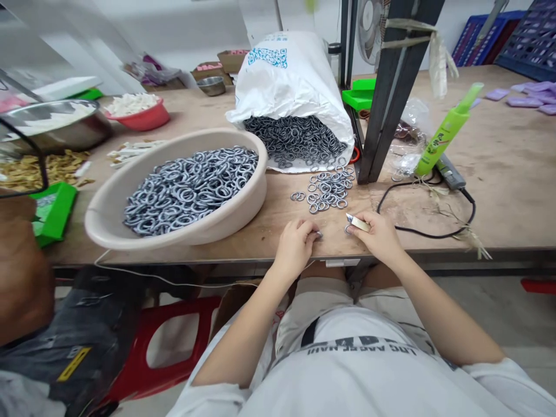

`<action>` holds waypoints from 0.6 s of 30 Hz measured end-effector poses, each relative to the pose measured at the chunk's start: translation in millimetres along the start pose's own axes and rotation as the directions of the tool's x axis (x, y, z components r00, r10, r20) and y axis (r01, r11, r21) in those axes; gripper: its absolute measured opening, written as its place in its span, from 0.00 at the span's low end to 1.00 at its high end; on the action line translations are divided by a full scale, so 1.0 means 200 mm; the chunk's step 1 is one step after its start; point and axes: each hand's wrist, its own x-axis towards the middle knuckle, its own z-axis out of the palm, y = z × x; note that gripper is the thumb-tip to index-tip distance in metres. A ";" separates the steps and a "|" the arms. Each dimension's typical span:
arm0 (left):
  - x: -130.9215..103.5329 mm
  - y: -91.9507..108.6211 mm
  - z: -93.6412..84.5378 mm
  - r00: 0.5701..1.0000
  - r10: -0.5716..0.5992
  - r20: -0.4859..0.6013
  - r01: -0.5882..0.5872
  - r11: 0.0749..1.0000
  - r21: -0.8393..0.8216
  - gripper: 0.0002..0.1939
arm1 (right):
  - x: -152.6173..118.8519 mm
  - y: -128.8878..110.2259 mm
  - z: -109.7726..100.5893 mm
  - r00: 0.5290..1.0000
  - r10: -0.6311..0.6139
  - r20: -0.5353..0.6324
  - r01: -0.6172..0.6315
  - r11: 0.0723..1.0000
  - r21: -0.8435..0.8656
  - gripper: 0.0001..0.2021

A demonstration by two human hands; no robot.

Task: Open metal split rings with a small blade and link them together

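Note:
My left hand point(296, 246) is closed near the table's front edge, finger and thumb pinching a small grey piece point(319, 234) that looks like a ring. A short gap to the right, my right hand point(379, 238) is closed around a short, flat cream-coloured tool point(359, 223) with a shiny tip. Beside those fingertips shows a grey ring point(347, 229), partly hidden. Just beyond both hands lies a loose heap of grey rings point(329, 188). Behind it, a white sack point(291, 75) lies on its side, its mouth full of similar rings.
A wide beige basin point(102, 217) full of grey rings stands to the left. A dark metal post point(386, 98) rises behind my right hand. Farther right are a green bottle point(447, 133) and a looping black cable point(428, 234). Another person's arm point(24, 272) is at far left.

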 end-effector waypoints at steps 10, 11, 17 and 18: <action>0.00 0.04 0.04 0.998 0.031 0.062 -0.041 0.984 0.175 0.13 | 0.01 -0.04 0.04 0.999 -0.038 0.031 0.044 0.966 -0.256 0.10; -0.01 0.06 0.03 0.999 0.023 0.044 -0.030 0.986 0.167 0.12 | 0.01 -0.04 0.04 0.999 -0.038 0.023 0.043 0.967 -0.251 0.11; 0.06 0.13 -0.36 0.916 0.145 -0.374 -0.117 0.988 0.097 0.15 | 0.09 -0.19 0.00 1.000 -0.021 0.005 0.021 1.000 -0.007 0.07; 0.11 0.11 -0.47 0.863 0.156 -0.481 -0.110 0.986 0.122 0.15 | 0.14 -0.27 0.00 0.997 -0.076 -0.021 0.076 0.997 0.031 0.07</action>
